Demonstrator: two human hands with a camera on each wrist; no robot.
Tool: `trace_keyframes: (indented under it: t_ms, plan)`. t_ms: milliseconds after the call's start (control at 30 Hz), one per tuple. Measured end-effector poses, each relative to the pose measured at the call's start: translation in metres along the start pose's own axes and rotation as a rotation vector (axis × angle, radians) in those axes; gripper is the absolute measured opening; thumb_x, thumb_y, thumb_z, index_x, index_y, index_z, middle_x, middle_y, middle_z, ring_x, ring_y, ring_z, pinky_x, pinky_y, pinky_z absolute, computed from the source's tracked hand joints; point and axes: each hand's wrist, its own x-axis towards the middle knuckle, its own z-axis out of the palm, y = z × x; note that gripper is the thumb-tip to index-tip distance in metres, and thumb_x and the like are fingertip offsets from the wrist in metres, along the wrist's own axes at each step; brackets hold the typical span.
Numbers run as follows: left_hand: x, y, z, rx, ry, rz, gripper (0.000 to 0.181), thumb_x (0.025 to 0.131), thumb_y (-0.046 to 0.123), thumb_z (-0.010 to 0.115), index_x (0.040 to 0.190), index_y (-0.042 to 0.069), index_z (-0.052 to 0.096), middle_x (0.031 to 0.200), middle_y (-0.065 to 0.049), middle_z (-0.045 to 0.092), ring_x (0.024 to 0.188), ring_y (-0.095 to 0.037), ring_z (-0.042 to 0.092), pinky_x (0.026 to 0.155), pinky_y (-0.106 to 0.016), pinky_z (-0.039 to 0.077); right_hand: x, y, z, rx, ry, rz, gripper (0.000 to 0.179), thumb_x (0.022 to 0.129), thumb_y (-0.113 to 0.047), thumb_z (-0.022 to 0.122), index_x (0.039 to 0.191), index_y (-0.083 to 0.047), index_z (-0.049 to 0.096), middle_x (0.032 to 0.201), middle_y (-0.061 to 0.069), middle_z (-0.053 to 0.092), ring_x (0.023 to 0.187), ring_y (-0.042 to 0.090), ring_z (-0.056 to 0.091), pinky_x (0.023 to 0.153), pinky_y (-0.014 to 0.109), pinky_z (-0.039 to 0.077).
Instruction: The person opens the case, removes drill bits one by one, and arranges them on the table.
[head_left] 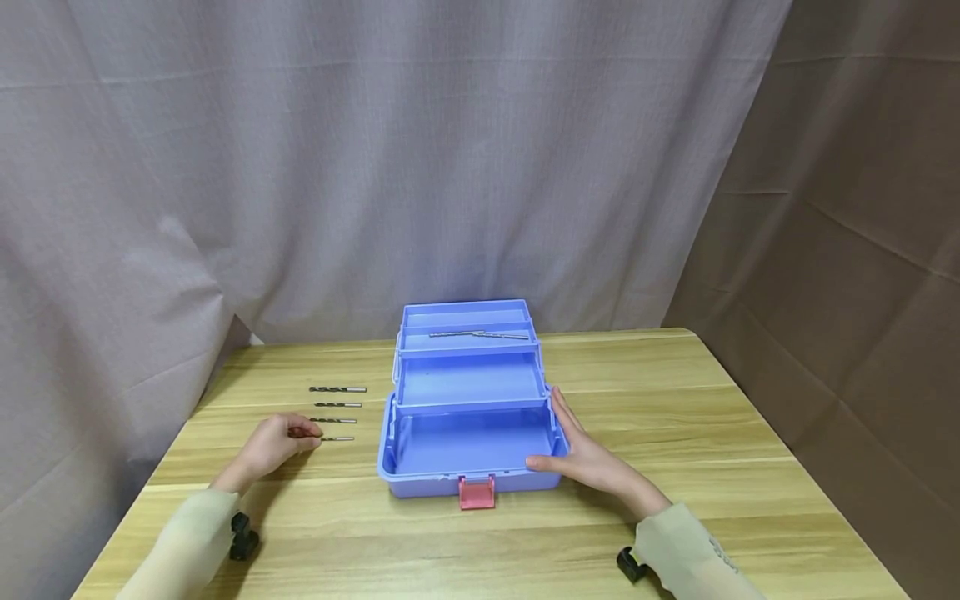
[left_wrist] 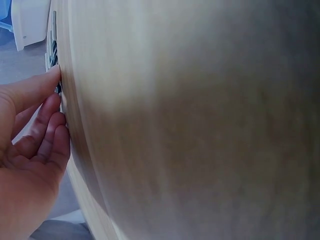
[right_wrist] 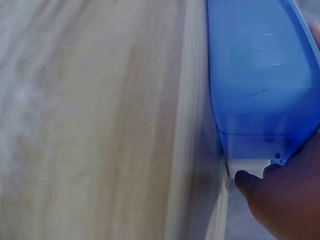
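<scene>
My left hand (head_left: 273, 450) is at the left of the table, its thumb and fingertips pinching the left end of the nearest drill bit (head_left: 341, 438); that end is hidden by the fingers. Beyond it lie three more drill bits (head_left: 337, 389), roughly parallel, with silver shanks pointing right. In the middle stands a blue toolbox (head_left: 423, 487), its stepped trays raised. Two silver drill bits (head_left: 501, 336) lie end to end in an upper tray. My right hand (head_left: 592, 461) rests on the box's front right corner, thumb on the front rim and fingers extended along the side.
The wooden table (head_left: 675, 417) has a back edge close to a grey curtain (head_left: 375, 167). A red latch (head_left: 477, 494) hangs open at the box's front. A darker curtain (head_left: 847, 208) hangs on the right.
</scene>
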Motion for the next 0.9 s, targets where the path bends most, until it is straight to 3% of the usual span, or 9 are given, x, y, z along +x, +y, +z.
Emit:
trace_keyframes:
  t_ms: [367,567,733,900]
  plan:
    - [0.0,0.0,0.0,0.003,0.003,0.006,0.008,0.088,0.008,0.077,0.095,0.005,0.076,0.092,-0.003,0.071,0.084,-0.017,0.062,0.073,-0.027,0.05,0.001,0.0,0.0,0.005,-0.006,0.009,0.121,0.085,-0.043,0.079,0.161,-0.015,-0.011,0.166,0.005,-0.019,0.151,0.042,-0.007,0.113,0.069,0.008]
    - [0.001,0.001,-0.001,-0.023,-0.009,-0.021,0.011,0.088,0.011,0.077,0.098,0.005,0.075,0.09,-0.002,0.07,0.081,-0.015,0.059,0.071,-0.027,0.048,0.001,0.001,0.0,0.003,-0.003,0.015,0.121,0.086,-0.043,0.079,0.161,-0.014,-0.011,0.166,0.006,-0.019,0.15,0.043,-0.007,0.113,0.069,0.008]
    - [0.004,0.002,-0.008,-0.081,-0.012,-0.055,0.016,0.09,0.015,0.076,0.101,0.004,0.073,0.09,-0.004,0.07,0.078,-0.016,0.058,0.067,-0.027,0.047,0.001,0.0,0.0,0.01,-0.006,0.02,0.121,0.085,-0.043,0.079,0.161,-0.015,-0.011,0.166,0.006,-0.02,0.15,0.043,-0.007,0.113,0.069,0.008]
    - [0.011,0.006,-0.019,-0.116,0.025,-0.058,0.025,0.091,0.015,0.075,0.109,-0.003,0.07,0.097,-0.009,0.071,0.088,-0.018,0.062,0.076,-0.026,0.049,0.001,-0.001,0.0,0.008,-0.012,0.027,0.121,0.086,-0.044,0.079,0.161,-0.018,-0.013,0.166,0.005,-0.02,0.151,0.042,-0.007,0.113,0.068,0.007]
